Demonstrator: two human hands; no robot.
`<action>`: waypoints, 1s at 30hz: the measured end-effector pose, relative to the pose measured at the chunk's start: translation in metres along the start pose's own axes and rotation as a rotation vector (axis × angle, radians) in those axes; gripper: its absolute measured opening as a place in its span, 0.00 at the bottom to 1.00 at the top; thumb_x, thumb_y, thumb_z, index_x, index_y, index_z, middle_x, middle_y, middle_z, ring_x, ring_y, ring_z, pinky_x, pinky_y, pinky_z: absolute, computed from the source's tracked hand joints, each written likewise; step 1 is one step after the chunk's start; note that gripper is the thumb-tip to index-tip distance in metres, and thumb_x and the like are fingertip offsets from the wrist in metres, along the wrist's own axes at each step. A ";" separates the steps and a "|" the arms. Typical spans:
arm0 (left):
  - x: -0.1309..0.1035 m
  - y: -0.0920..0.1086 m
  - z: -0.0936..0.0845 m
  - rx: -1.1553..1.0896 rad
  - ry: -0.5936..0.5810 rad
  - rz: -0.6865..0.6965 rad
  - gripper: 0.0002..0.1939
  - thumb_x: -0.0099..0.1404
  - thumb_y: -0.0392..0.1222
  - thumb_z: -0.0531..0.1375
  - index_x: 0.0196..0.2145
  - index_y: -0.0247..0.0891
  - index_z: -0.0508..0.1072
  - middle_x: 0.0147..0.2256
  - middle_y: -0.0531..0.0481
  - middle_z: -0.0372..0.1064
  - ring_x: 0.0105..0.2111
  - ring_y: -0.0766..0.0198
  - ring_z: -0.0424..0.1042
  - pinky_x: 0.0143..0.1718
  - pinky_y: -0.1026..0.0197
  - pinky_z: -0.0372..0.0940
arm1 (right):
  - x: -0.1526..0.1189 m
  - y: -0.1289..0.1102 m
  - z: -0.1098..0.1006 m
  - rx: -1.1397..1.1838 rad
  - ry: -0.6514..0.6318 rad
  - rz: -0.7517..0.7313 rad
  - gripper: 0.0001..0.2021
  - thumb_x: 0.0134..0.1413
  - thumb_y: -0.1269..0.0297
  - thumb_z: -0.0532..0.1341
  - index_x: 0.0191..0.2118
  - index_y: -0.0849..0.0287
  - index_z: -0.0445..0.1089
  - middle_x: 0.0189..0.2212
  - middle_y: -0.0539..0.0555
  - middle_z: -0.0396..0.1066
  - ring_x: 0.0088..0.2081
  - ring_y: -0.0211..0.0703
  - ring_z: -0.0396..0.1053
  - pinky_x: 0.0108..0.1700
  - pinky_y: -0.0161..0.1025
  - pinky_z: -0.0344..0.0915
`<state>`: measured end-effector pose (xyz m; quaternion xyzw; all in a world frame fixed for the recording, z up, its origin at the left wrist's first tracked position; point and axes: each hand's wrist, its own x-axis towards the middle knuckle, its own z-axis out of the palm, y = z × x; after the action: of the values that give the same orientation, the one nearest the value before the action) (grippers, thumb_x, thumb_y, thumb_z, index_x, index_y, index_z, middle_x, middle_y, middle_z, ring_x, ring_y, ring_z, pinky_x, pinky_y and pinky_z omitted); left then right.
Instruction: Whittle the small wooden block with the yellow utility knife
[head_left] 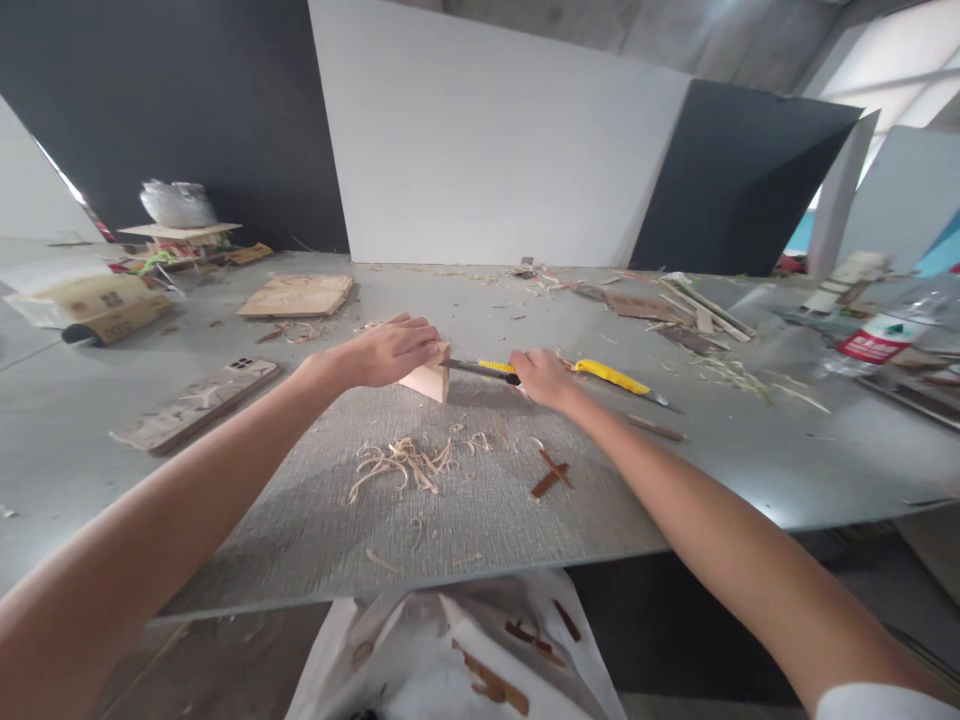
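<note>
Near the middle of the table, my left hand [395, 350] is wrapped over the top of a pale wooden block [430, 383], which stands on a grey textured mat [300, 510]. My right hand [541, 377] is closed round a utility knife [495, 370] with yellow and black parts. Its dark blade points left and meets the block's upper right edge, by my left fingertips. Curled wood shavings [405, 462] lie on the mat below the block. Two crossed brown strips [553, 474] rest on the mat below my right hand.
A yellow cutter [611, 376] lies right of my right hand. At left are a phone [199, 405], a wooden board [296, 296] and a yellow box [105, 300]. A bottle [877, 335] and wood scraps [705, 305] sit at right. White cloth [465, 620] hangs below the table edge.
</note>
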<state>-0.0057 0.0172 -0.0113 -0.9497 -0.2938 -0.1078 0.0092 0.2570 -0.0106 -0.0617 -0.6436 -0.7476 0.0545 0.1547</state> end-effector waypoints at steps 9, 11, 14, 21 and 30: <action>0.003 -0.005 0.004 0.006 0.011 0.009 0.22 0.69 0.51 0.37 0.37 0.38 0.65 0.36 0.45 0.64 0.37 0.59 0.61 0.44 0.54 0.55 | -0.006 -0.009 0.000 -0.161 0.007 0.051 0.26 0.61 0.60 0.40 0.28 0.63 0.73 0.27 0.63 0.73 0.32 0.49 0.69 0.33 0.39 0.56; 0.003 -0.006 0.005 0.010 0.014 0.001 0.22 0.69 0.51 0.37 0.37 0.38 0.64 0.36 0.45 0.64 0.37 0.58 0.61 0.44 0.54 0.55 | -0.007 -0.009 0.003 -0.177 0.003 0.044 0.25 0.61 0.60 0.41 0.27 0.63 0.73 0.28 0.64 0.73 0.32 0.50 0.69 0.33 0.41 0.57; 0.003 -0.006 0.005 0.005 0.024 -0.016 0.22 0.69 0.51 0.37 0.38 0.37 0.64 0.37 0.44 0.64 0.38 0.58 0.61 0.43 0.54 0.55 | -0.008 -0.008 0.007 -0.206 0.007 0.049 0.24 0.60 0.57 0.44 0.27 0.63 0.73 0.28 0.66 0.73 0.32 0.50 0.70 0.34 0.42 0.58; 0.002 -0.006 0.004 0.022 0.029 -0.008 0.22 0.69 0.51 0.37 0.37 0.37 0.64 0.36 0.44 0.64 0.38 0.58 0.62 0.43 0.54 0.55 | -0.007 -0.008 0.010 -0.213 -0.040 0.051 0.24 0.60 0.54 0.45 0.28 0.62 0.72 0.31 0.65 0.73 0.33 0.49 0.70 0.34 0.40 0.58; 0.003 -0.005 0.007 0.040 0.072 0.006 0.23 0.69 0.51 0.36 0.39 0.37 0.65 0.37 0.44 0.64 0.37 0.59 0.61 0.44 0.55 0.54 | -0.009 0.020 -0.021 0.929 -0.440 0.036 0.35 0.54 0.36 0.34 0.31 0.60 0.66 0.18 0.52 0.62 0.18 0.36 0.57 0.23 0.36 0.55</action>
<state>-0.0047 0.0235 -0.0182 -0.9458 -0.2923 -0.1361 0.0391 0.2836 -0.0182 -0.0494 -0.4929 -0.6482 0.5177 0.2623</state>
